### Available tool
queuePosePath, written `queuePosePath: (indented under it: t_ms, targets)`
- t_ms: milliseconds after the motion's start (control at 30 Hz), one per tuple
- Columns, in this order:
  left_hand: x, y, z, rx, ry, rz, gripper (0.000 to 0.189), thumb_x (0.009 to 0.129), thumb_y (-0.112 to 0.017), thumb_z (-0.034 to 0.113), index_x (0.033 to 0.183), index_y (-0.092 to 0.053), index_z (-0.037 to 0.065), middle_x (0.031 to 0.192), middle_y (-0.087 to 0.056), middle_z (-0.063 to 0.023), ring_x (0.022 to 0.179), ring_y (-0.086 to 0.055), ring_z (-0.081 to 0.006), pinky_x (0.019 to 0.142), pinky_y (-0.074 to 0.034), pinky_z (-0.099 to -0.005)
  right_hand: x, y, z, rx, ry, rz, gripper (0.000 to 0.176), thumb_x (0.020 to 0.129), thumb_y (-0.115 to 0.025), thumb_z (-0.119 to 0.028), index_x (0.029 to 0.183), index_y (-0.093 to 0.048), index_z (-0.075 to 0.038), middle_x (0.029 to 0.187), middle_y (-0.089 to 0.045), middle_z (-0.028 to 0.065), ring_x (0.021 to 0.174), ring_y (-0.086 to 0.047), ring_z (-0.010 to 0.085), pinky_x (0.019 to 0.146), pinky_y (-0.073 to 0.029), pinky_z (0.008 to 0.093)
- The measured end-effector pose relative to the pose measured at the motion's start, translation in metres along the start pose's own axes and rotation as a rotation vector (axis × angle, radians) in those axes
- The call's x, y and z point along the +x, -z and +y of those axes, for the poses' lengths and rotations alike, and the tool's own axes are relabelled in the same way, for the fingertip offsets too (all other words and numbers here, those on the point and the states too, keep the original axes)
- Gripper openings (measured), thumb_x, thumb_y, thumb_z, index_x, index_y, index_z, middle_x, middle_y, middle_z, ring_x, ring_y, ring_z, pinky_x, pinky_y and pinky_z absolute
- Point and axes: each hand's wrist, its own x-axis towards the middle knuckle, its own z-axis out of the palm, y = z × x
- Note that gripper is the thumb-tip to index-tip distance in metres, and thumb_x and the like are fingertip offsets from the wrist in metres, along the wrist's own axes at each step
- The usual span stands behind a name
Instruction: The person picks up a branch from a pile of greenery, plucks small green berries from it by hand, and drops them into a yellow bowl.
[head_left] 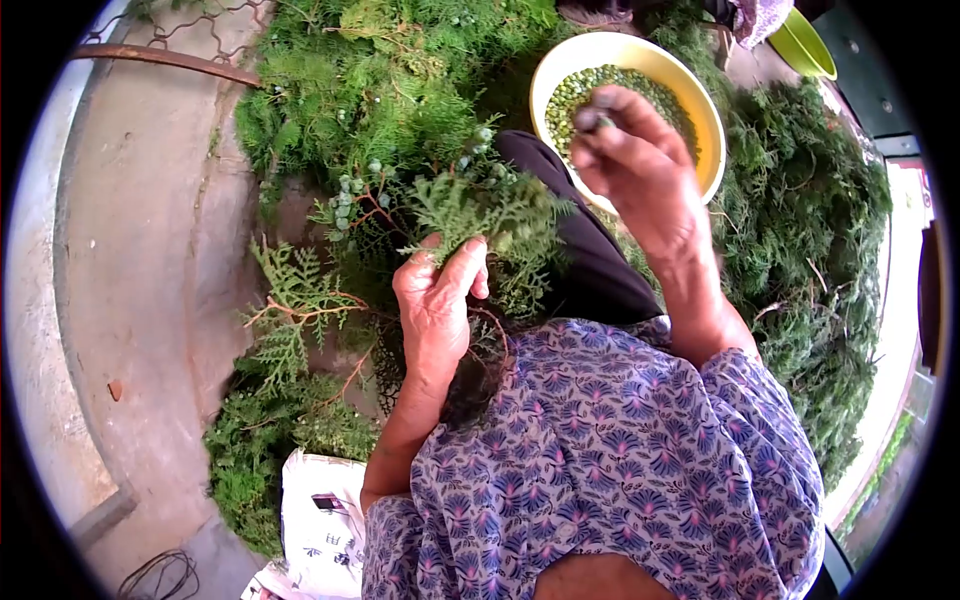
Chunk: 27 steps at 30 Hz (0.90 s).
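My left hand (440,300) is closed on a leafy cypress branch (490,215), thumb and fingers pinching its stem. Flat green sprays fan out past the fingers, and clusters of pale blue-green cones (345,200) show at the left of the foliage. My right hand (640,165) is raised over a yellow basin (712,150), its fingers drawn together in a pinch. The fingertips look dark and a little blurred; a speck of green shows there, too small to name. Inside the basin lie many small round green cones (625,80).
Piles of cut cypress branches lie ahead (370,80) and to the right (800,270). More greenery (250,450) and a white printed sack (325,520) are at lower left. A green basin (803,45) stands at top right. Concrete floor (150,300) runs along the left.
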Motion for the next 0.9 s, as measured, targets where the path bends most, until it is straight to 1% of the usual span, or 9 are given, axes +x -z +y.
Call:
queuePosePath:
  t_ms: [67, 167, 200, 367, 533, 600, 767, 867, 900]
  targets:
    - [0.0, 0.002, 0.0, -0.078, 0.014, 0.042, 0.009, 0.084, -0.06, 0.008, 0.085, -0.061, -0.001, 0.065, -0.053, -0.0027, 0.054, -0.046, -0.0109, 0.05, -0.036, -0.025, -0.006, 0.005, -0.005, 0.009, 0.028, -0.241, 0.014, 0.084, -0.06, -0.011, 0.096, -0.057, -0.004, 0.079, -0.06, 0.005, 0.06, -0.055, 0.0074, 0.045, -0.038, 0.017]
    - [0.002, 0.002, -0.001, -0.184, 0.053, 0.088, 0.008, 0.084, -0.06, 0.007, 0.083, -0.061, 0.0, 0.065, -0.053, -0.004, 0.055, -0.046, -0.0133, 0.051, -0.036, -0.0268, -0.025, -0.011, 0.003, -0.443, 0.001, -0.232, 0.011, 0.083, -0.062, -0.009, 0.092, -0.066, -0.007, 0.08, -0.061, 0.0045, 0.054, -0.053, 0.0054, 0.042, -0.039, 0.0163]
    - [0.002, 0.003, -0.002, -0.208, 0.077, 0.102, 0.008, 0.085, -0.059, 0.007, 0.082, -0.061, 0.0, 0.065, -0.052, -0.0045, 0.056, -0.046, -0.0144, 0.052, -0.036, -0.0276, -0.024, -0.011, 0.017, -0.606, 0.049, -0.283, 0.018, 0.081, -0.063, -0.005, 0.098, -0.065, -0.006, 0.084, -0.061, 0.0041, 0.06, -0.056, 0.0088, 0.049, -0.046, 0.0198]
    - [0.0, 0.006, 0.005, -0.213, 0.067, 0.085, 0.008, 0.085, -0.059, 0.005, 0.077, -0.06, 0.002, 0.064, -0.052, -0.005, 0.055, -0.046, -0.015, 0.051, -0.036, -0.0274, -0.021, -0.025, 0.042, -1.054, 0.276, -0.344, 0.031, 0.069, -0.071, -0.006, 0.099, -0.063, -0.003, 0.084, -0.058, 0.0084, 0.081, -0.058, 0.0193, 0.07, -0.048, 0.028]
    - [-0.003, 0.006, 0.008, -0.17, 0.057, 0.08, 0.009, 0.084, -0.06, 0.004, 0.075, -0.06, 0.002, 0.063, -0.054, -0.0062, 0.054, -0.047, -0.0143, 0.051, -0.037, -0.0272, -0.017, -0.023, 0.048, -1.019, 0.339, -0.477, 0.03, 0.07, -0.07, -0.005, 0.1, -0.063, -0.003, 0.087, -0.057, 0.0091, 0.084, -0.057, 0.0213, 0.071, -0.047, 0.0295]
    - [-0.005, 0.008, 0.009, -0.079, 0.107, 0.039, 0.009, 0.082, -0.062, 0.004, 0.089, -0.061, -0.002, 0.072, -0.059, -0.003, 0.057, -0.049, -0.0092, 0.051, -0.038, -0.0226, -0.017, -0.023, 0.052, -0.978, 0.362, -0.473, 0.025, 0.069, -0.07, -0.004, 0.093, -0.06, -0.001, 0.079, -0.056, 0.0101, 0.075, -0.058, 0.0254, 0.067, -0.047, 0.0334]
    - [-0.006, 0.016, 0.012, -0.052, 0.11, -0.058, 0.009, 0.084, -0.061, 0.005, 0.091, -0.061, -0.001, 0.067, -0.053, 0.0009, 0.054, -0.043, -0.0063, 0.049, -0.033, -0.021, -0.013, -0.024, 0.048, -0.958, 0.317, -0.542, 0.022, 0.069, -0.069, -0.003, 0.089, -0.059, 0.0, 0.079, -0.056, 0.0111, 0.075, -0.056, 0.0274, 0.066, -0.046, 0.0339]
    - [-0.007, 0.016, 0.006, -0.14, 0.095, -0.029, 0.007, 0.085, -0.059, 0.006, 0.086, -0.063, 0.0, 0.064, -0.052, 0.0007, 0.053, -0.041, -0.0065, 0.048, -0.031, -0.0221, -0.01, -0.022, 0.043, -0.894, 0.251, -0.595, 0.017, 0.076, -0.068, -0.007, 0.091, -0.062, -0.002, 0.081, -0.058, 0.0054, 0.07, -0.056, 0.0154, 0.058, -0.046, 0.0262]
    - [-0.007, 0.017, 0.005, -0.141, 0.094, -0.03, 0.007, 0.085, -0.059, 0.006, 0.086, -0.063, 0.0, 0.064, -0.052, 0.0007, 0.053, -0.041, -0.0065, 0.048, -0.031, -0.0221, -0.011, -0.023, 0.038, -0.669, -0.023, -0.482, 0.015, 0.078, -0.066, -0.01, 0.09, -0.062, -0.002, 0.078, -0.058, 0.004, 0.063, -0.053, 0.0124, 0.052, -0.042, 0.0242]
